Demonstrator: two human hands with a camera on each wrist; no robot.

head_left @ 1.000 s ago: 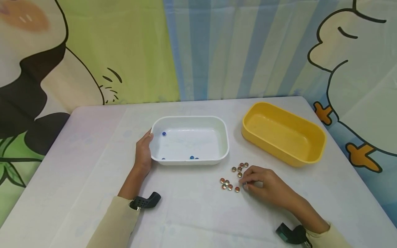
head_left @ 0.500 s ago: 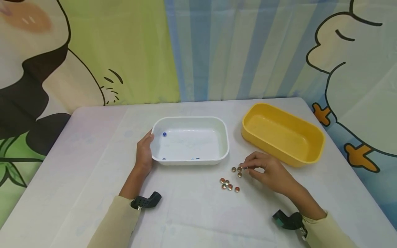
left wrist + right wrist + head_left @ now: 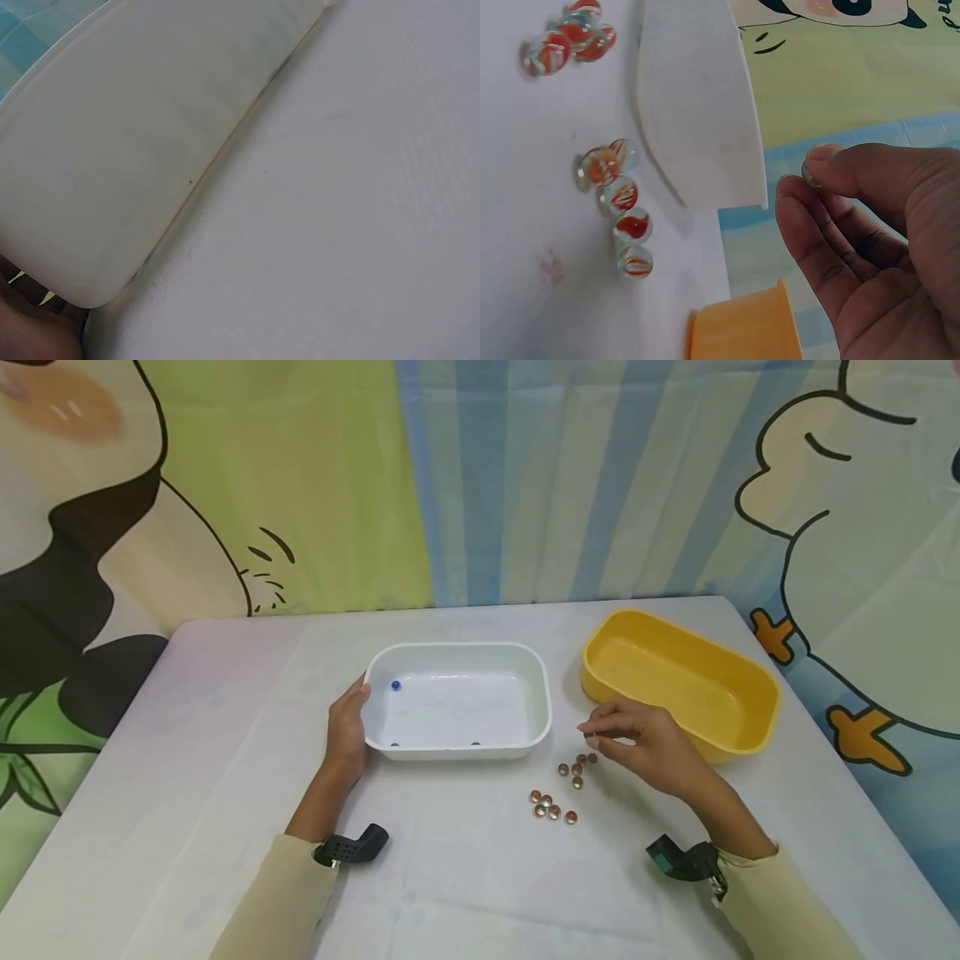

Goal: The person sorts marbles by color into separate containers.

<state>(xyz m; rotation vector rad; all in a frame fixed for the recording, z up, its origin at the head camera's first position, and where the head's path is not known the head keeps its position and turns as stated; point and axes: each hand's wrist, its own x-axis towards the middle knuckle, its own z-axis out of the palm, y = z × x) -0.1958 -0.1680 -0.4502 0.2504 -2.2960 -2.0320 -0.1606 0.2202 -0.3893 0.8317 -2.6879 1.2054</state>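
Note:
My left hand [image 3: 347, 731] grips the left end of a white plastic basin [image 3: 457, 753], its fingers partly hidden behind the end wall. A few blue marbles lie inside: one blue marble [image 3: 396, 685] shows whole, others only just above the front wall. Between thumb and fingertips, my right hand [image 3: 648, 745] pinches a marble [image 3: 810, 176]; only a pale sliver of it shows in the right wrist view. This hand is raised above the table, between the white basin and the yellow basin [image 3: 600, 683]. Just below it lie several clear marbles [image 3: 620, 194] with orange-red swirls.
Another small group of orange-swirled marbles [image 3: 554, 812] lies nearer the front of the white-covered table [image 3: 450, 860]. The yellow basin stands angled at the back right, bare inside. A cartoon-printed cloth [image 3: 525, 485] hangs behind the table.
My right hand has moved away from me, past the marbles, to beside the yellow basin, still pinching its marble. Blue marbles along the white basin's front wall have shifted. My left hand stays put.

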